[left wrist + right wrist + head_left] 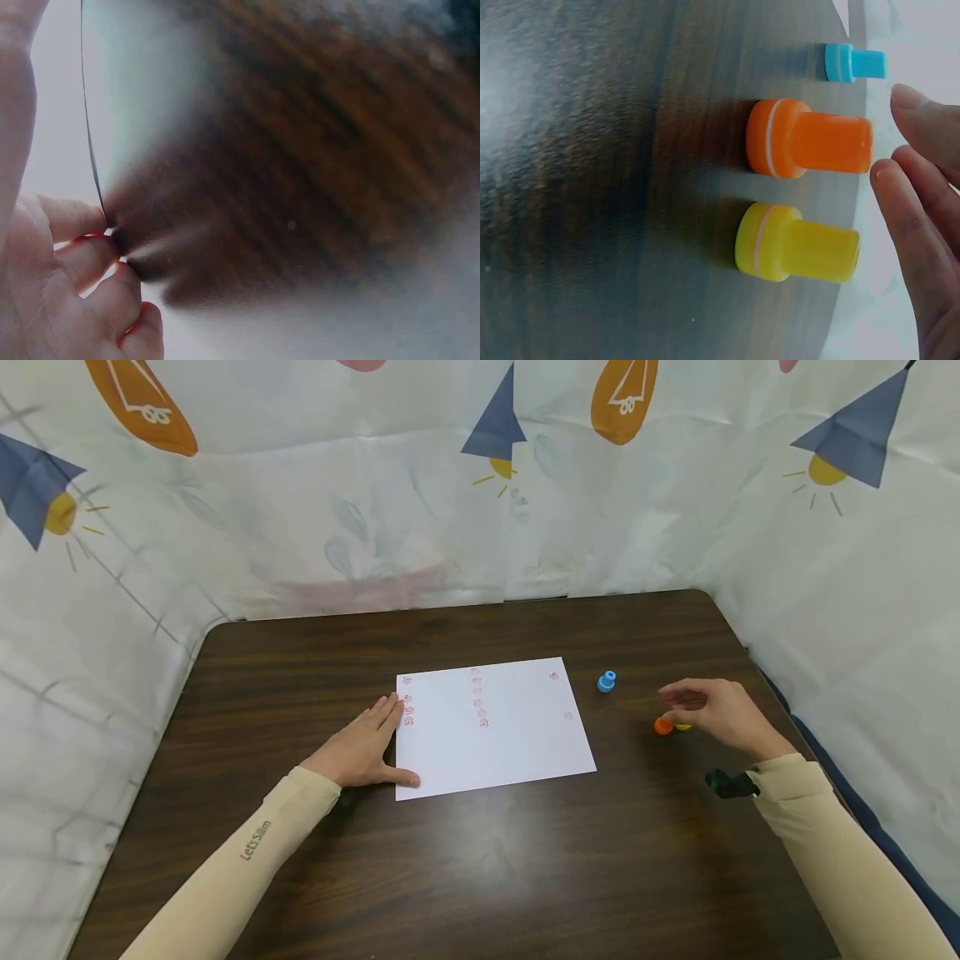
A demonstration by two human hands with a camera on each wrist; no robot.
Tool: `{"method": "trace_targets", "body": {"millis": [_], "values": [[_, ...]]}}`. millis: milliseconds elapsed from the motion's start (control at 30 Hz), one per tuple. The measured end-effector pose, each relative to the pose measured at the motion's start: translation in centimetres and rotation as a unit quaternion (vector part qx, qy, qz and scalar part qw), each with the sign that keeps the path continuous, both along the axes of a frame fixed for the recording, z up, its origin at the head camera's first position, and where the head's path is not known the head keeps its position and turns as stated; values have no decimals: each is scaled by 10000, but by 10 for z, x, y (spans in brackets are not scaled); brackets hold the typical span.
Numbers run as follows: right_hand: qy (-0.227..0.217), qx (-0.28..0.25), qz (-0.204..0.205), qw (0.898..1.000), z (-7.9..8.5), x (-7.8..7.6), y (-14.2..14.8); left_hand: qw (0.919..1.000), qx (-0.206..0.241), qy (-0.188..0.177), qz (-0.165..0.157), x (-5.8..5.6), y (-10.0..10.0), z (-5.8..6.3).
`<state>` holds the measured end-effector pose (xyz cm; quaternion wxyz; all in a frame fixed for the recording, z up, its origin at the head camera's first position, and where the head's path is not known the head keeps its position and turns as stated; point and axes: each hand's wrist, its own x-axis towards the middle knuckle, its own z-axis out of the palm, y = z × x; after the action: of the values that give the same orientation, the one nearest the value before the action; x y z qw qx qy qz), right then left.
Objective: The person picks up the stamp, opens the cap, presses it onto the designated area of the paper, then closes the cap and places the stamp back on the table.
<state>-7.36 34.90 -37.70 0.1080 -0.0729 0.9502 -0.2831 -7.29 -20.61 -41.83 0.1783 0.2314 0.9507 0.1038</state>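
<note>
At the left edge of the paper (495, 752), lays the left hand (360, 747) flat, with fingers straight and thumb stretched over the paper, gripping nothing. Across the paper, shows red marks (477, 691) at left, middle and right. Just beyond its right edge, has the blue stamp (607, 682) upright on the dark table (487, 885). Further right, has the orange stamp (832, 142) and, just beside it, the yellow stamp (799, 244), both upright. Above these two, poises the right hand (720, 714) with thumb and fingers loosely bent, a gap between them, and nothing in hold; cannot tell whether a fingertip touches the orange stamp.
</note>
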Motion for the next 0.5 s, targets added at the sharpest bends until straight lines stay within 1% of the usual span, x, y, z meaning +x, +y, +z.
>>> {"method": "trace_targets", "body": {"millis": [333,500], "values": [[72,-64,150,9998,-9,3,3,10000,-57,50,2,0,1,-2],[162,-84,161,9997,-14,4,2,10000,-39,32,24,0,2,-1]]}}
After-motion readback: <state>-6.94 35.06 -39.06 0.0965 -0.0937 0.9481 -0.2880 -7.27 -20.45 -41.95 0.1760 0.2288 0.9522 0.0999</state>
